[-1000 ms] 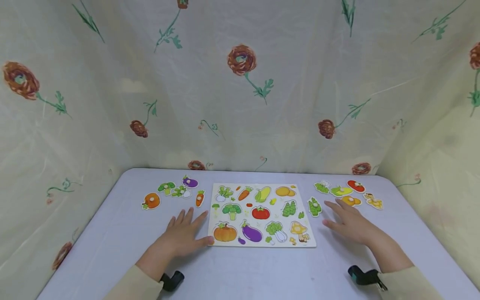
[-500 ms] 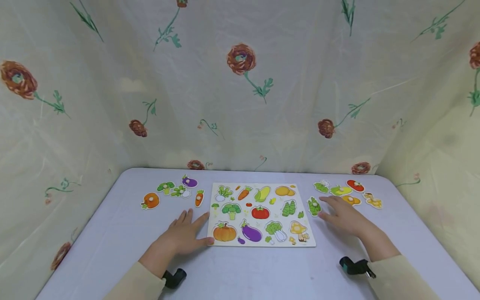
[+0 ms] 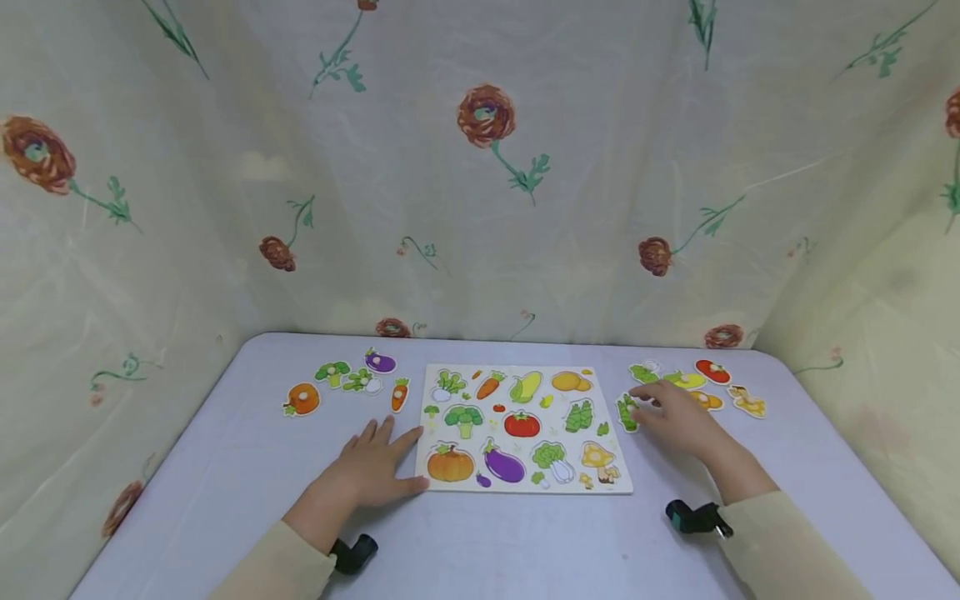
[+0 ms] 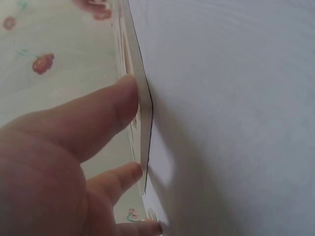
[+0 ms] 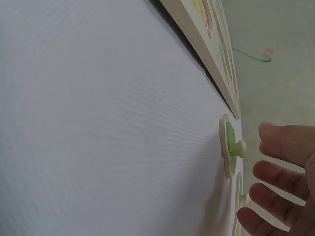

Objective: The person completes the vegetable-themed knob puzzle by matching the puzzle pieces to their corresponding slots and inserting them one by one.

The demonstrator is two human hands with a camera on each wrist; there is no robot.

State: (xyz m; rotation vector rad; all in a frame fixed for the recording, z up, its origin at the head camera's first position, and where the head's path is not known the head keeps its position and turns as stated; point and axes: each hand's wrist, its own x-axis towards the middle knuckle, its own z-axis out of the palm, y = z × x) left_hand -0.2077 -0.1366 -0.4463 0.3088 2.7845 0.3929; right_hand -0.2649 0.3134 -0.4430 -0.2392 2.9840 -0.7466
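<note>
A white vegetable puzzle board lies flat on the table. At its lower left corner, the thumb of my left hand touches the edge, with the fingers spread; the left wrist view shows the thumb and a fingertip against the board's side. My right hand hovers over a green vegetable puzzle piece just right of the board. In the right wrist view, the bent fingers and thumb are apart from that piece's pale knob. Nothing is held in either hand.
Left of the board lie a pumpkin piece, broccoli piece, eggplant piece and carrot piece. At right are a tomato piece, mushroom piece and others, partly behind my right hand. A flowered curtain stands behind.
My right hand has moved left, from beside the green piece to over it, and its fingers have bent more. The left hand has stayed at the board's corner.
</note>
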